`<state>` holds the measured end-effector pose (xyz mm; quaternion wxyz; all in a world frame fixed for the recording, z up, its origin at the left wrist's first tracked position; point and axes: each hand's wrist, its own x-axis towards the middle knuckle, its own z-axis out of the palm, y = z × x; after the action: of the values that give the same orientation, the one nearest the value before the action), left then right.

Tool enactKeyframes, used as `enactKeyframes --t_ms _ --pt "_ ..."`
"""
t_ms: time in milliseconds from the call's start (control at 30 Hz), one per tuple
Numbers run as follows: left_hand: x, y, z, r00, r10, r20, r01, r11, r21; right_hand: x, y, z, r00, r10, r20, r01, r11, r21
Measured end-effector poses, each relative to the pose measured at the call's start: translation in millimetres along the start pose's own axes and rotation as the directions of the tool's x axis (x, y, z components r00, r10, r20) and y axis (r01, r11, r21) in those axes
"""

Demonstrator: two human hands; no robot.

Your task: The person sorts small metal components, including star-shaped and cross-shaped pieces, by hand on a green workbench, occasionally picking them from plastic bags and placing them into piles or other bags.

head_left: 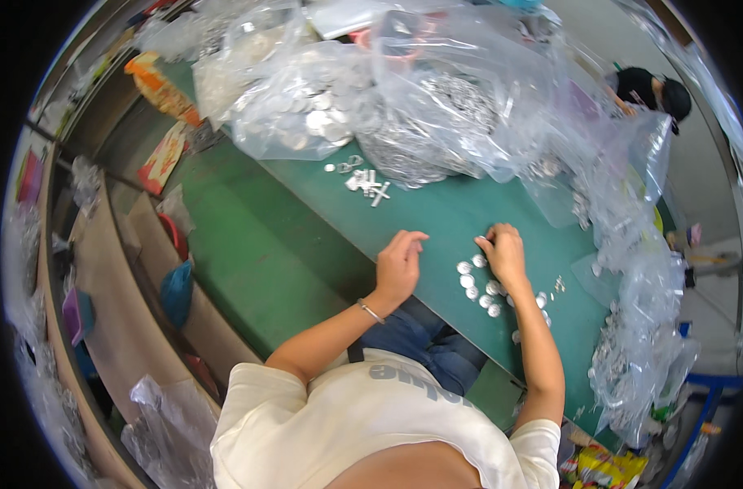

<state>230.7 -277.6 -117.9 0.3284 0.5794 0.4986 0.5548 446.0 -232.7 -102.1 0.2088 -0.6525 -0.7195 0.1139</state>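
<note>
Sorting small round silver caps (479, 287) on the green bench (306, 244), I have my right hand (504, 255) curled down over the top of the cluster, fingertips pinched narrow at one cap near the far end of the row; whether it is already lifted I cannot tell. My left hand (400, 265) rests beside it on bare mat, fingers loosely bent and holding nothing, a thin bracelet (371, 310) at the wrist.

The caps lie in a loose double row just under and to the near side of my right hand, a few strays further right. It looks like the picking-and-arranging stage, with a good many pieces laid out. The next move, I judge, calls for a fine pinch on a single cap without nudging its neighbours.

Room is mixed. Clear plastic bags (437, 106) full of metal parts crowd the far side, and more bags (640, 326) hang along the right edge, near the strays. A little heap of metal bits (363, 179) sits well ahead of my left hand. Open mat stretches left toward the bench edge.
</note>
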Motion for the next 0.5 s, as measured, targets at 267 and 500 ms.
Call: enactKeyframes --t_ms 267,500 --pt "-3.1 -2.3 1.3 0.999 0.041 -0.028 -0.041 0.999 -0.005 12.1 -46.2 -10.2 0.968 0.179 0.174 -0.21 0.962 0.177" --pt "-7.5 -8.3 3.8 0.997 0.065 0.042 -0.071 0.983 0.169 82.5 -171.2 58.2 0.928 -0.281 0.243 0.066 0.768 0.636"
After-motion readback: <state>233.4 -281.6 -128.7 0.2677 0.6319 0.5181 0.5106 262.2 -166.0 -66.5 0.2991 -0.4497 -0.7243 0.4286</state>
